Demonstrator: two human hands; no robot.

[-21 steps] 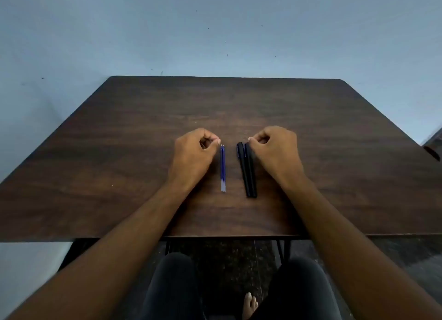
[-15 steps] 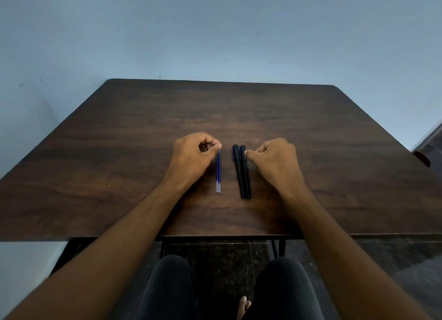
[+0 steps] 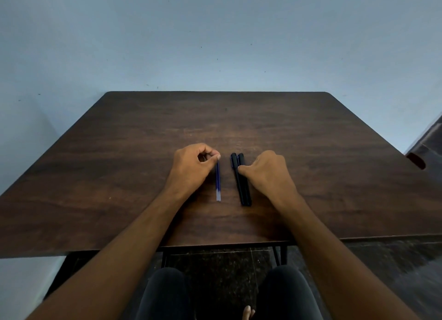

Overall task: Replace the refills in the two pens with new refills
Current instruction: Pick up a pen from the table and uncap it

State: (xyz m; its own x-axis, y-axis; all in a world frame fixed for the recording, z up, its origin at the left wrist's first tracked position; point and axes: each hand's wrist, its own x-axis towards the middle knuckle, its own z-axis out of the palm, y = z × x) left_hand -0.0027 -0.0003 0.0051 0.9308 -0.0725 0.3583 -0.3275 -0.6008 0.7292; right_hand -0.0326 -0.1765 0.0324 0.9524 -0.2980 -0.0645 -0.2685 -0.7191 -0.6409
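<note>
Two black pens (image 3: 242, 188) lie side by side on the dark wooden table (image 3: 119, 176), pointing away from me. Just left of them lies a thin blue refill (image 3: 218, 183) with a clear near end, parallel to the pens. My left hand (image 3: 191, 170) is curled, with thumb and forefinger pinched at the refill's far end. My right hand (image 3: 271, 173) is curled against the right side of the pens, its thumb tip pressing on them a little below their far ends. The fingers behind it are hidden.
The table's near edge (image 3: 215, 244) runs above my knees (image 3: 165, 293), and a pale blue wall stands behind the far edge. A dark piece of furniture with a reddish part (image 3: 416, 160) sits past the table's right side.
My right hand has slid from the pens' far tips toward me along their right side. My left hand stays at the refill's far end. The view has tilted upward.
</note>
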